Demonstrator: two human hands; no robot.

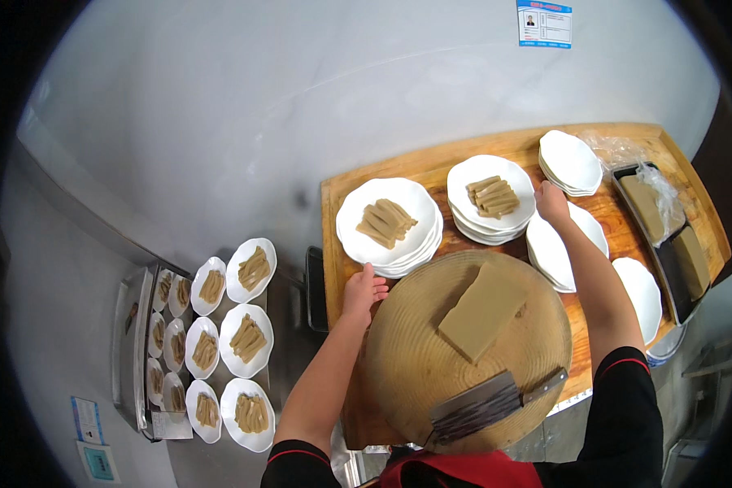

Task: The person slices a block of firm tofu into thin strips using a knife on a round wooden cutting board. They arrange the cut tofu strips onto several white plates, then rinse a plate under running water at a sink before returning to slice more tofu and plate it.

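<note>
My left hand [363, 295] is at the near edge of the left stack of white plates [355, 194], thumb by the rim and fingers apart. Strips of a tan, jelly-like food [387, 223] lie on its top plate. My right hand [550, 202], fingers curled, is at the right rim of a second plate stack [463, 172], which also bears tan strips [494, 197]; whether it grips the rim is hidden. Between my arms, a round wooden chopping block [402, 366] carries a tan slab [485, 311] and a cleaver [479, 405] with a dark handle.
Oval dishes [552, 250] and small bowls [570, 160] are stacked at right. Beyond them, a black tray [677, 268] holds tan blocks under plastic film. Several plates of strips [247, 341] fill a lower surface at left. A wall [250, 122] rises behind the wooden table [335, 250].
</note>
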